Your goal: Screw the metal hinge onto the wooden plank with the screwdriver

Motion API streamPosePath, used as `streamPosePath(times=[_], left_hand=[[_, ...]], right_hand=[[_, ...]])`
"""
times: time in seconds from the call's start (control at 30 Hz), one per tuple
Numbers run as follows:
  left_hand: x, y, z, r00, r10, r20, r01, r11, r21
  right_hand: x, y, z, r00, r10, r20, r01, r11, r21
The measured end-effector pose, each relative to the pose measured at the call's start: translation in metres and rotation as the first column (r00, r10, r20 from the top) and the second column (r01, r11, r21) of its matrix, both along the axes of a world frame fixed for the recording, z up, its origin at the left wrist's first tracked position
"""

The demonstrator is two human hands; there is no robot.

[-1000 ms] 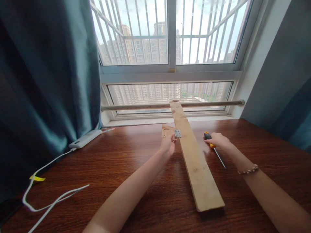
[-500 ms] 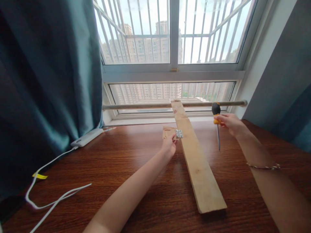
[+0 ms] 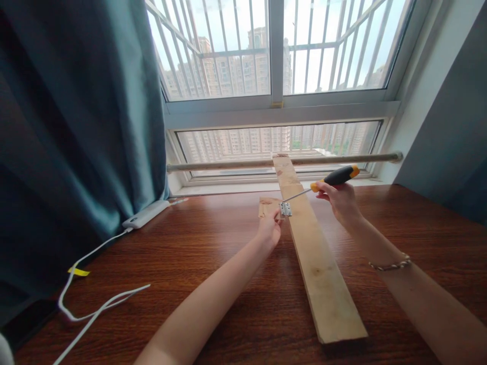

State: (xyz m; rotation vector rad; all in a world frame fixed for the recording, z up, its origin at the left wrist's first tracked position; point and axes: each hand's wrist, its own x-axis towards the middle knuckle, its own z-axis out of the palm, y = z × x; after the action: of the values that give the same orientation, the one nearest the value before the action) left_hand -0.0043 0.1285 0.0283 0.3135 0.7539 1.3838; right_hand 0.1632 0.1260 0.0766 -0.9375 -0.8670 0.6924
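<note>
A long pale wooden board [image 3: 319, 268] lies on the brown table, its far end towards the window. At its left edge a silver hinge [image 3: 286, 209] spans the board and a small wooden block [image 3: 267, 207]. My left hand [image 3: 271, 229] is closed on the block's near side, close to the hinge; part of its grip is hidden. In my right hand [image 3: 342, 203] is a black and yellow screwdriver [image 3: 338, 176], gripped near the front of its handle. The screwdriver leans down to the left, its tip at the hinge's upper left part; exact contact is too small to tell.
A white power strip [image 3: 146, 215] with a white cable [image 3: 85, 242] lies at the left, beside a dark blue curtain [image 3: 114, 101]. A horizontal metal rail [image 3: 228, 165] crosses in front of the window, by the board's far end.
My right hand has moved left and turned the screwdriver from hanging upright to slanting, bringing its tip to the hinge. My left hand keeps its hold. The view has shifted slightly.
</note>
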Motion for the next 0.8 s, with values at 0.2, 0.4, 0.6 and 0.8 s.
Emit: streamPosePath(times=[0.2,0.4,0.6,0.8], left_hand=[[0.001,0.000,-0.001,1.000,0.005,0.010,-0.005,1.000,0.005],[0.000,-0.002,0.001,1.000,-0.012,0.015,0.012,1.000,-0.001],[0.001,0.001,-0.003,1.000,0.017,0.022,-0.017,1.000,-0.009],[0.001,-0.001,0.000,1.000,-0.006,0.021,0.006,1.000,-0.005]], right_hand=[[0.002,-0.002,0.000,1.000,0.008,-0.009,-0.008,1.000,0.004],[-0.002,-0.008,0.005,1.000,-0.011,-0.014,0.011,0.999,0.035],[-0.004,-0.010,0.006,0.999,-0.032,0.031,0.031,0.999,0.017],[-0.004,-0.011,0.005,0.997,0.036,0.071,-0.037,0.999,0.015]])
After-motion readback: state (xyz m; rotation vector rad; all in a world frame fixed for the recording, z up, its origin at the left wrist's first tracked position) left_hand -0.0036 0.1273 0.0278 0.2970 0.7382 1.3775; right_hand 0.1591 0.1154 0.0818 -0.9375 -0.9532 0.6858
